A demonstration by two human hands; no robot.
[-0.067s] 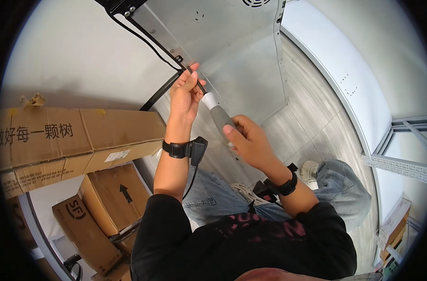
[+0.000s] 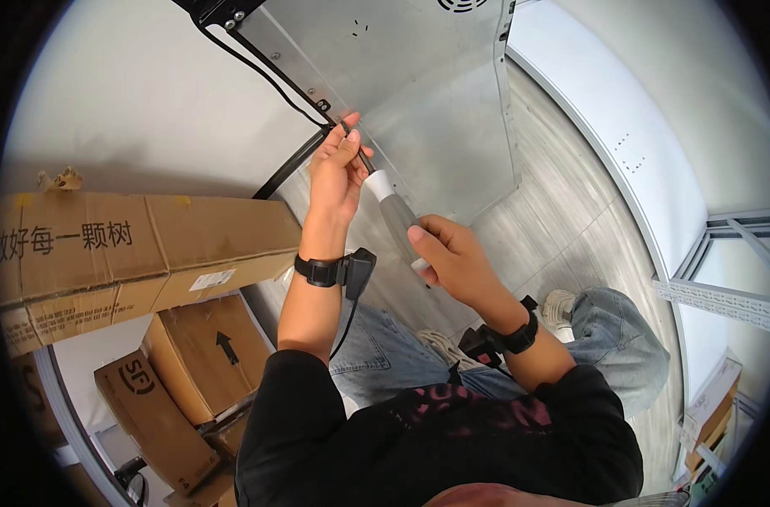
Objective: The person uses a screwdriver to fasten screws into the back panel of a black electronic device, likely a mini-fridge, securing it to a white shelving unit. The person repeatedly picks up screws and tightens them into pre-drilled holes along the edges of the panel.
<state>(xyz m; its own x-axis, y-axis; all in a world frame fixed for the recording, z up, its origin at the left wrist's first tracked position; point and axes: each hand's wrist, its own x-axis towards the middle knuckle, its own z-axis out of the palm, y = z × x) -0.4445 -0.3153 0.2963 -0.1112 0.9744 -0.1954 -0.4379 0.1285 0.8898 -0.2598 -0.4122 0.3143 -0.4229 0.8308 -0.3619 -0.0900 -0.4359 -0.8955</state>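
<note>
Little had shifted since the earlier picture: the left hand (image 2: 334, 173) had stayed raised at the black cable (image 2: 267, 80) on the grey sheet-metal panel (image 2: 419, 101), and the right hand (image 2: 453, 258) had stayed wrapped round the tool. The grey-handled screwdriver with a white collar (image 2: 393, 211) was held slanting up toward the panel, its thin shaft pinched between the left fingertips beside a small cable clip. The right grip was closed firmly about the handle's lower end; the left grip was closed lightly on the shaft. The tool was judged light, stiff and easily twisted, best held by its thick handle; the cable was judged limp and springy. Sharp panel edges lay close above, brown cardboard boxes (image 2: 148, 245) crowded the left, and open floor (image 2: 588, 228) remained to the right.
</note>
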